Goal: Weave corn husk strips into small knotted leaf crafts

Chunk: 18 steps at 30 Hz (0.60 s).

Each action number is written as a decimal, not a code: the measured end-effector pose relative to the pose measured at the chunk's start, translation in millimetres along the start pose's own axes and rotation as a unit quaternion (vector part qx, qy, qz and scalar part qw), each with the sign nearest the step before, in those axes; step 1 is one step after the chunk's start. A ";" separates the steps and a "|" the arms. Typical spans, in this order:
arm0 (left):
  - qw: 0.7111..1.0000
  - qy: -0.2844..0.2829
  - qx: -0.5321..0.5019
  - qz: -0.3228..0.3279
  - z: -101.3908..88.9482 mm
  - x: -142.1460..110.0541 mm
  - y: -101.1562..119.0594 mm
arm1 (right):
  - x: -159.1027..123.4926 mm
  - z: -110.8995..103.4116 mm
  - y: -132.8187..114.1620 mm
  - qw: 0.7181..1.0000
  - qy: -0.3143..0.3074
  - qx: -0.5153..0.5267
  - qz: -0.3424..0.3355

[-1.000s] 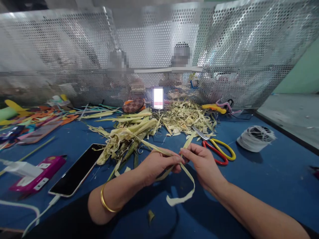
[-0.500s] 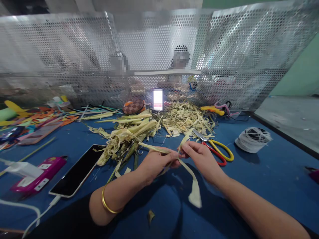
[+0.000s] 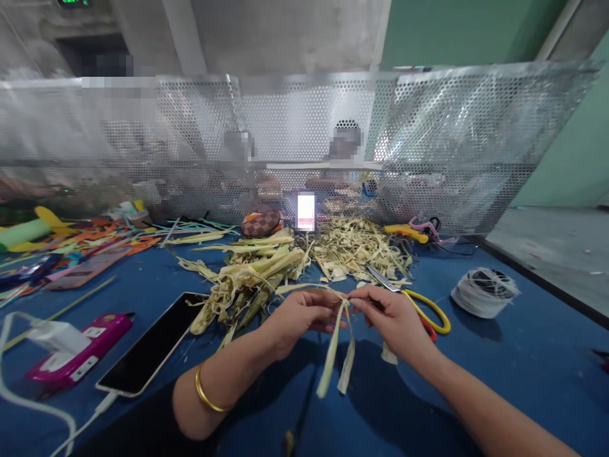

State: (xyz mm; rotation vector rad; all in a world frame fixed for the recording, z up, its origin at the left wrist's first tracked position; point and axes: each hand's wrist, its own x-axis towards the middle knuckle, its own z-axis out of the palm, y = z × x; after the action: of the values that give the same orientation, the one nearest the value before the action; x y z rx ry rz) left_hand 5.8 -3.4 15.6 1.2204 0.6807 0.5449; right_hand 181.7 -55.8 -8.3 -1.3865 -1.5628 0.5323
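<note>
My left hand (image 3: 302, 317), with a gold bangle at the wrist, pinches a pale dried husk strip (image 3: 330, 362) between thumb and fingers. Fingertips of my right hand (image 3: 387, 314) meet it from the other side, closed on the same strip at a small knot or crossing (image 3: 344, 306). Two ends hang down from there, and another piece sticks out below the right palm. Scissors (image 3: 440, 311) with yellow and red handles lie just behind the right hand, partly covered by it. Beyond the left hand is a heap of dried husks (image 3: 257, 270).
Shredded husk (image 3: 364, 251) is piled at the back, before a perforated metal screen (image 3: 304, 114). A spool of white cord (image 3: 484, 292) stands at right. At left lie a charging phone (image 3: 152, 343), a magenta power strip (image 3: 83, 352) and coloured scraps (image 3: 109, 244). People sit behind the screen.
The strip's ends, spread apart up and down before, now hang together below the fingers. Both hands have drawn close around the knot. The view has tilted upward.
</note>
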 end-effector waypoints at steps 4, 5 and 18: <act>0.999 -0.024 -0.025 -0.003 -2.7 -1.4 3.3 | 0.7 -1.5 -2.1 0.999 -0.006 -0.007 -0.053; 1.000 -0.017 -0.015 0.001 -2.2 -2.0 2.9 | 0.4 -1.1 -2.3 0.998 -0.013 -0.015 -0.064; 0.997 0.069 0.038 -0.003 -2.3 2.9 -3.7 | 10.1 -16.9 5.8 0.992 -0.126 -0.002 0.022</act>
State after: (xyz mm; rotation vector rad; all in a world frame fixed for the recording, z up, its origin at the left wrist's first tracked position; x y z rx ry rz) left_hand 6.1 -0.8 11.2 1.2588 0.8276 0.6066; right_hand 199.9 -49.3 -1.7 -1.4021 -1.7370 0.7560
